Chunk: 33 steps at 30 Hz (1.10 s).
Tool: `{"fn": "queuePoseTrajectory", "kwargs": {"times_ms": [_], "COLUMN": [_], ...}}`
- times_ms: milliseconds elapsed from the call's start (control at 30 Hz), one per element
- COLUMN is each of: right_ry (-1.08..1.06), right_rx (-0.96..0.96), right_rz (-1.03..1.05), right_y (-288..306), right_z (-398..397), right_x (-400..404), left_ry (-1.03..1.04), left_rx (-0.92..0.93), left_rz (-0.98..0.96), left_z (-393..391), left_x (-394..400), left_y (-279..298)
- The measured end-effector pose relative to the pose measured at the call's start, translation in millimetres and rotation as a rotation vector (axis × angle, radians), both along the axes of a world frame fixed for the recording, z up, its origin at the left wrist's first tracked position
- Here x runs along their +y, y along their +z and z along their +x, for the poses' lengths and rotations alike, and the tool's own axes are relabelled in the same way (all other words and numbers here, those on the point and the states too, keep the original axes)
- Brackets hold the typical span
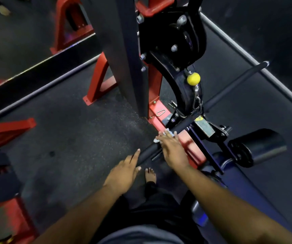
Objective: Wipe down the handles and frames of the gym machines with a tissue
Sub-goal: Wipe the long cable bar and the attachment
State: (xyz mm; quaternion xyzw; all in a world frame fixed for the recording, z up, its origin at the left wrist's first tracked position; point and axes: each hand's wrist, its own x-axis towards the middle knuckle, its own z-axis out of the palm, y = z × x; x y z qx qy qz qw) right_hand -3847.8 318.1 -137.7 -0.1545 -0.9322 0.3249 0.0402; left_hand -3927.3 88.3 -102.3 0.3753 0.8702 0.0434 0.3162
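Handle bar (177, 128): long black cylindrical bar, matte foam-like grip, lying diagonally across the low machine; near end by the left hand, far end reaching up right.
Tissue (159, 139): small crumpled white wad, pressed on the bar's near half; edges peek out at the fingertips and at the thumb side.
Right hand (171, 148): laid flat over the tissue and bar, fingers straight and close together, pressing down.
Left hand (124, 170): holds nothing; fingers straight and together, index fingertip touching the bar's near end.
Machine frame (154, 95): red painted steel uprights and base plate, bolted; black curved arm beside it.
Knob (193, 78): yellow ball, smooth, on the black arm.
Roller pad (258, 147): black padded cylinder, right of the bar.
Floor (71, 129): dark speckled rubber matting.
Foot (150, 175): bare, on the floor beneath the bar.
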Motion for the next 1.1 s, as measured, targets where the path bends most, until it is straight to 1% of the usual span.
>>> {"fn": "queuePoseTrajectory", "kwargs": {"times_ms": [33,67,100,167,233,333,400,467,500,567,633,667,733,800,900,967,1033,1100], "right_ry": [0.069,0.086,0.032,-0.159,-0.232,-0.222,-0.12,0.025,0.042,-0.04,-0.123,-0.15,-0.181,-0.168,-0.052,0.009,-0.091,-0.226], "right_rx": [0.016,0.011,-0.02,-0.091,-0.104,-0.049,-0.021,0.012,0.035,0.037,-0.07,-0.113,-0.131,-0.076,-0.003,0.047,0.082,0.006], "right_rz": [0.042,0.083,0.119,0.142,0.113,-0.015,-0.064,-0.064,-0.053,0.013,0.098,0.104,0.069,0.02,-0.08,-0.111,-0.09,0.0], "right_y": [1.0,1.0,2.7,7.0,9.0,10.0,10.4,12.6,12.8,14.3,13.3,9.9,6.7,3.0,1.3,8.1,11.4,12.8], "right_z": [2.3,2.1,-0.4,-5.1,-7.4,-0.3,12.1,19.8,18.8,9.2,-3.3,-7.3,-10.1,-1.7,20.3,27.8,22.7,3.0], "right_x": [13.1,31.4,52.8,84.6,76.1,22.2,-2.9,0.3,13.7,50.2,79.0,81.3,58.0,19.1,-18.4,-13.6,16.1,55.0], "left_ry": [-0.017,-0.028,-0.031,-0.025,-0.019,-0.028,-0.033,-0.027,-0.025,-0.018,-0.011,-0.009,-0.005,-0.008,0.002,0.009,0.003,0.007], "left_rx": [0.017,0.037,0.051,0.061,0.061,0.065,0.063,0.056,0.06,0.062,0.06,0.058,0.046,0.038,0.032,0.026,0.039,0.035], "left_rz": [-0.01,-0.018,-0.02,-0.025,-0.034,-0.046,-0.052,-0.056,-0.056,-0.055,-0.056,-0.059,-0.068,-0.077,-0.09,-0.089,-0.079,-0.065], "left_z": [2.0,3.4,3.4,3.1,3.9,4.3,3.5,3.4,3.7,4.1,4.8,4.8,4.0,2.6,2.6,2.7,2.9,3.6], "left_x": [-0.7,-1.5,-1.6,-1.4,-1.5,-1.3,-0.2,0.4,0.1,0.4,0.6,1.0,1.8,2.4,3.6,3.2,2.1,1.6], "left_y": [0.5,1.3,2.1,3.3,5.3,6.8,6.1,6.3,6.5,6.2,5.5,5.9,7.8,8.9,9.6,10.1,9.4,8.8]}}
